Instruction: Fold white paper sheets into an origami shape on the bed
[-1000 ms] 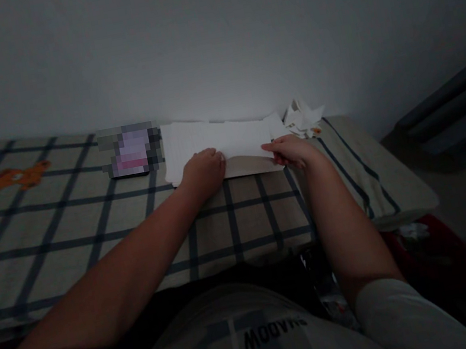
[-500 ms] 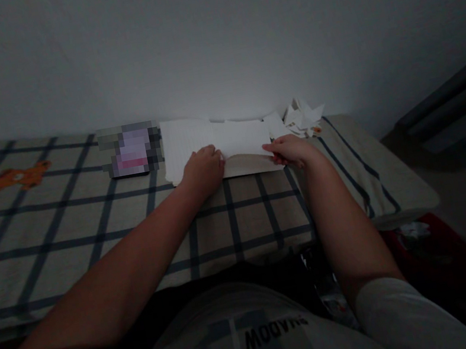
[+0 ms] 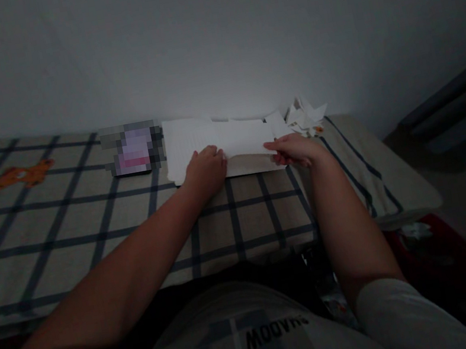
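An open notebook (image 3: 175, 142) with lined white pages lies on the checked cloth against the wall. Across its right half a white sheet of paper (image 3: 247, 136) is raised along the near edge, bowed above the page beneath. My left hand (image 3: 206, 170) rests on the notebook near its middle, fingers bent together at the sheet's left end. At the sheet's right edge, my right hand (image 3: 294, 149) pinches the near corner between thumb and fingers. Folded white paper pieces (image 3: 304, 116) are heaped just beyond my right hand.
To the left of the notebook lies a phone (image 3: 134, 153), its screen pixelated. Farther left is an orange bear-shaped item (image 3: 24, 174). The checked cloth (image 3: 131, 213) covers a bed-like surface. Below its right end stands a red container (image 3: 441, 246) with crumpled whitish material.
The whole view has shifted slightly, so everything sits a little farther right. Both hands keep the same hold, and the sheet has hardly moved.
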Tool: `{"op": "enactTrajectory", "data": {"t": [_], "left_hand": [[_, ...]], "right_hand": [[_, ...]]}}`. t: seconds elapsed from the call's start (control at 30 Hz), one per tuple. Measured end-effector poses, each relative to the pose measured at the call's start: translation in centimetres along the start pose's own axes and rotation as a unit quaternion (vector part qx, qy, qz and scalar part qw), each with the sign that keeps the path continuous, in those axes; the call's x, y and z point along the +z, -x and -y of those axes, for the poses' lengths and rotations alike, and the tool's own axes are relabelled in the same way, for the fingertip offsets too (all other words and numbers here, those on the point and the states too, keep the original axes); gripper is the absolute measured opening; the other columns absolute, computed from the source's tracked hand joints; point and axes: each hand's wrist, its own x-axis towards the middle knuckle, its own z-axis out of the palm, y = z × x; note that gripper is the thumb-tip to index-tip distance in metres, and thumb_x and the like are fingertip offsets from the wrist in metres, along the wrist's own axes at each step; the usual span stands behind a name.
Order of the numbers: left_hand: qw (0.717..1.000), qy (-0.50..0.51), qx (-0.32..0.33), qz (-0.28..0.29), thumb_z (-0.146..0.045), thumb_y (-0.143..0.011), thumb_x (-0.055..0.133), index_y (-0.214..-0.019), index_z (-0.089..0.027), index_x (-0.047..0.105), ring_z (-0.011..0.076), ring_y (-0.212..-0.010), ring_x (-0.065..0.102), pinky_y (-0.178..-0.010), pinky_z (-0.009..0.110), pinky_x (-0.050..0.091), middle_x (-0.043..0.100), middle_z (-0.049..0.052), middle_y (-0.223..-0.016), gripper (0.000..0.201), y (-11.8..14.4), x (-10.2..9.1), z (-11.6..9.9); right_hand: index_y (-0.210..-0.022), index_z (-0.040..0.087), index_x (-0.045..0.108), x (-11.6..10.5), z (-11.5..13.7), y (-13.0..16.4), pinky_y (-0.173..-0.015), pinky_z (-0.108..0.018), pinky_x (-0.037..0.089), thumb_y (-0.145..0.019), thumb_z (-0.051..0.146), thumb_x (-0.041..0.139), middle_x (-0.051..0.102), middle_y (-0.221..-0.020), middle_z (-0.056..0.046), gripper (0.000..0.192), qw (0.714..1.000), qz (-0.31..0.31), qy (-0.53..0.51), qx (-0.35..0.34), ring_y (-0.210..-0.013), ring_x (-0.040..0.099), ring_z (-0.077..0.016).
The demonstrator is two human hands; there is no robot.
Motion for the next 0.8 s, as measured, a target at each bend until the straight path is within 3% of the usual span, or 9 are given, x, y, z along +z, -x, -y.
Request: {"op": "enactTrajectory", "data": {"t": [0.23, 0.8], "left_hand": [[1.0, -0.004, 0.006, 0.002, -0.028, -0.1, 0.031, -0.096, -0.015, 0.066, 0.0245, -0.101, 0.062, -0.09, 0.04, 0.047, 0.067, 0.013, -0.107, 0.037, -0.01, -0.23, 0.05], [0.999, 0.002, -0.008, 0.031, -0.025, -0.099, 0.032, -0.1, -0.013, 0.067, 0.0249, -0.1, 0.062, -0.089, 0.04, 0.048, 0.067, 0.015, -0.109, 0.038, -0.11, -0.81, -0.2]], "right_hand": [[-0.065, 0.015, 0.055, 0.01, -0.35, -0.39, -0.038, -0.018, 0.031, -0.094, 0.024, 0.059, 0.053, -0.044, 0.003, 0.032, 1.0, -0.01, 0.005, -0.003, -0.037, 0.046, -0.0061], [-0.062, 0.016, 0.053, -0.92, -0.9, -0.48, -0.038, -0.017, 0.03, -0.093, 0.023, 0.061, 0.055, -0.046, 0.002, 0.032, 0.999, 0.006, 0.038, -0.01, -0.039, 0.047, -0.0056]]}}
